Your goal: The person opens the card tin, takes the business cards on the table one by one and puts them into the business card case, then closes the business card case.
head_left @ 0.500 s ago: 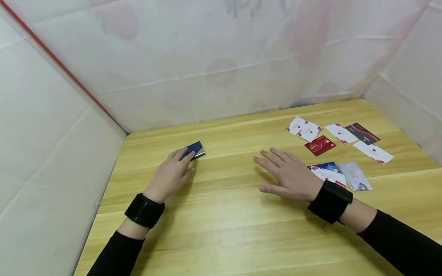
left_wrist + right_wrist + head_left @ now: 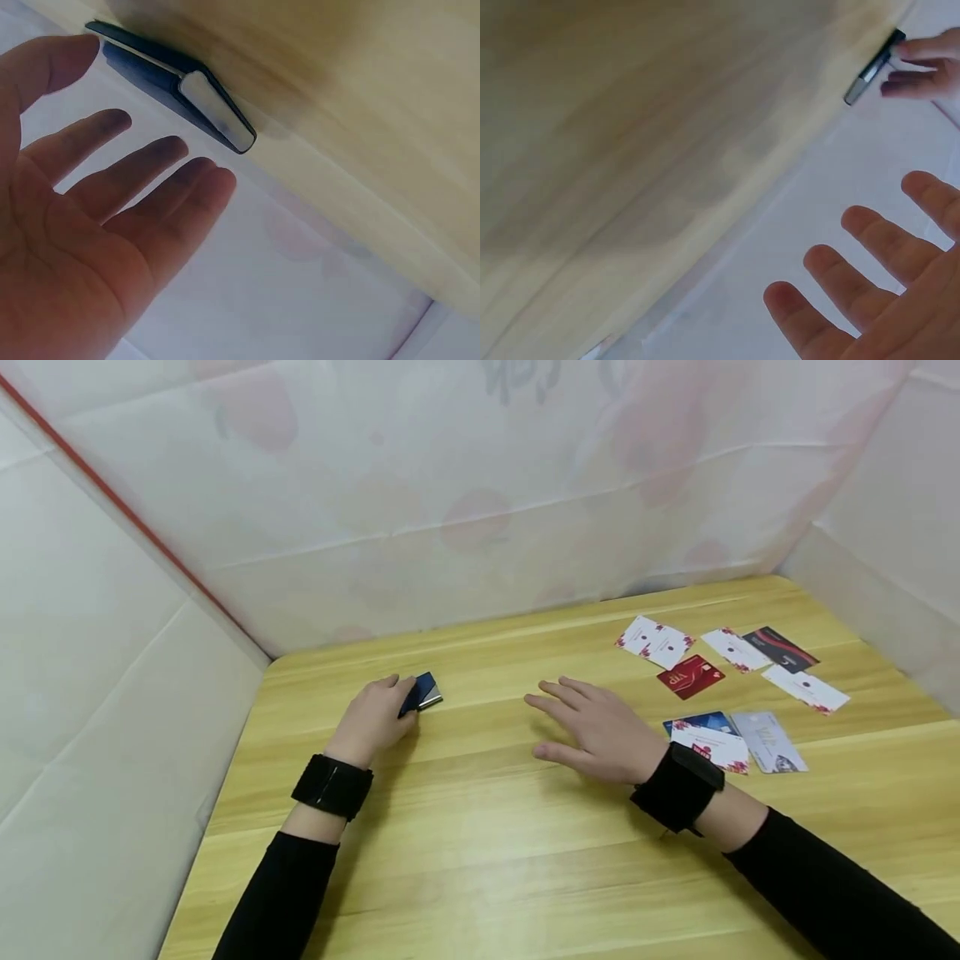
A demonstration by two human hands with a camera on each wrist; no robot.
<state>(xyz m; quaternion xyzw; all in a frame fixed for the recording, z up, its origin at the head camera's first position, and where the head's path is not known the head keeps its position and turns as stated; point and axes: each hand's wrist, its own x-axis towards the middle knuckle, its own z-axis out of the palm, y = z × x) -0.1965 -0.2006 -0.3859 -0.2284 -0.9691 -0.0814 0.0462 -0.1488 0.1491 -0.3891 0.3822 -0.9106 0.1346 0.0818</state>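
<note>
A small dark blue and silver case (image 2: 429, 690), probably a card case, lies flat on the wooden table (image 2: 480, 835) at the left. My left hand (image 2: 371, 718) reaches over its left part, hiding some of it. In the left wrist view the thumb tip meets one end of the case (image 2: 169, 79), while the other fingers spread loosely beside it. My right hand (image 2: 603, 731) hovers above the table to the right of the case, palm down, fingers spread and holding nothing. From the right wrist view, the left hand (image 2: 930, 71) appears beside the case.
Several cards lie at the right: white flowered cards (image 2: 655, 642), a red VIP card (image 2: 691, 677), a black card (image 2: 781, 649), a blue card (image 2: 701, 722) partly under a white one, and a silver card (image 2: 769, 742). Pale cloth walls (image 2: 450, 510) enclose the table.
The left hand has shifted slightly right and covers more of the case, with its thumb nearer the case's edge. My right hand has moved left, away from the cards.
</note>
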